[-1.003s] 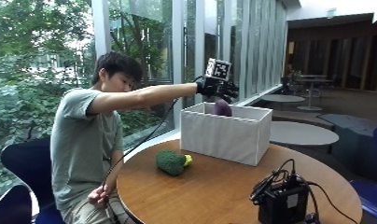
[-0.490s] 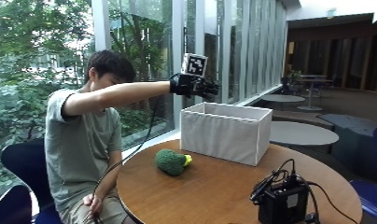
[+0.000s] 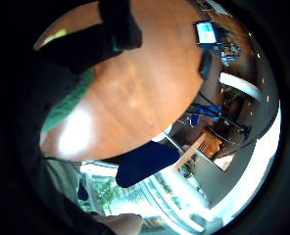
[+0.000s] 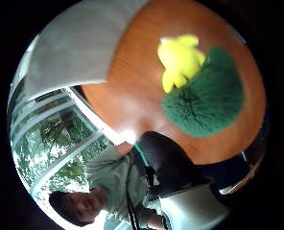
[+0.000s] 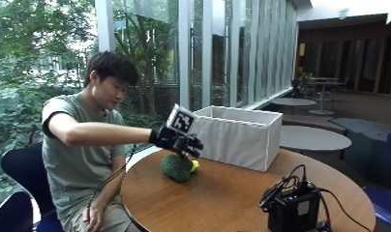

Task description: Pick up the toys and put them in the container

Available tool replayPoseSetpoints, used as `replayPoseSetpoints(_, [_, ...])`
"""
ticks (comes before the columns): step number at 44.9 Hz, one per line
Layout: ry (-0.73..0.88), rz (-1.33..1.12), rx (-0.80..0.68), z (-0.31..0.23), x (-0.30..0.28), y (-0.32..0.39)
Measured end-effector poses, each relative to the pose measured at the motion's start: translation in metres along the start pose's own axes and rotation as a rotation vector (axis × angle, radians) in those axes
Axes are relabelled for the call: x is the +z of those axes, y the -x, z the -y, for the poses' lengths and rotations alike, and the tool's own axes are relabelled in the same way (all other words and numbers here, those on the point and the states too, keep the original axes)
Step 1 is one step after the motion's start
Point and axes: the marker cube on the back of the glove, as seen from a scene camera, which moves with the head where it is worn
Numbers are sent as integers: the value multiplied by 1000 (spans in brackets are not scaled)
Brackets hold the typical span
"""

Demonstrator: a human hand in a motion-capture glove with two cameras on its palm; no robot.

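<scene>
The gloved right hand (image 5: 179, 141) hovers just above the green toy (image 5: 176, 167), fingers spread and relaxed, holding nothing. The toy lies on the round wooden desk (image 5: 228, 198), near the container (image 5: 237, 135), a yellow toy (image 5: 194, 166) touching it. Recommended: descend squarely and close around the green bulk. It looks plush and shaggy; the container is a soft-walled, open-topped fabric box.

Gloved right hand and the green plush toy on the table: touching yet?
Apart. The thumb side palm view shows the green plush toy lying on bare table below the palm, not against it; in the outside view the right hand hovers above it.
</scene>
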Motion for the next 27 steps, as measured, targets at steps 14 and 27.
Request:
replayPoseSetpoints(14, [-260, 179, -147, 25, 68, 44])
replayPoseSetpoints(27, [-376, 289, -147, 50, 48, 38])
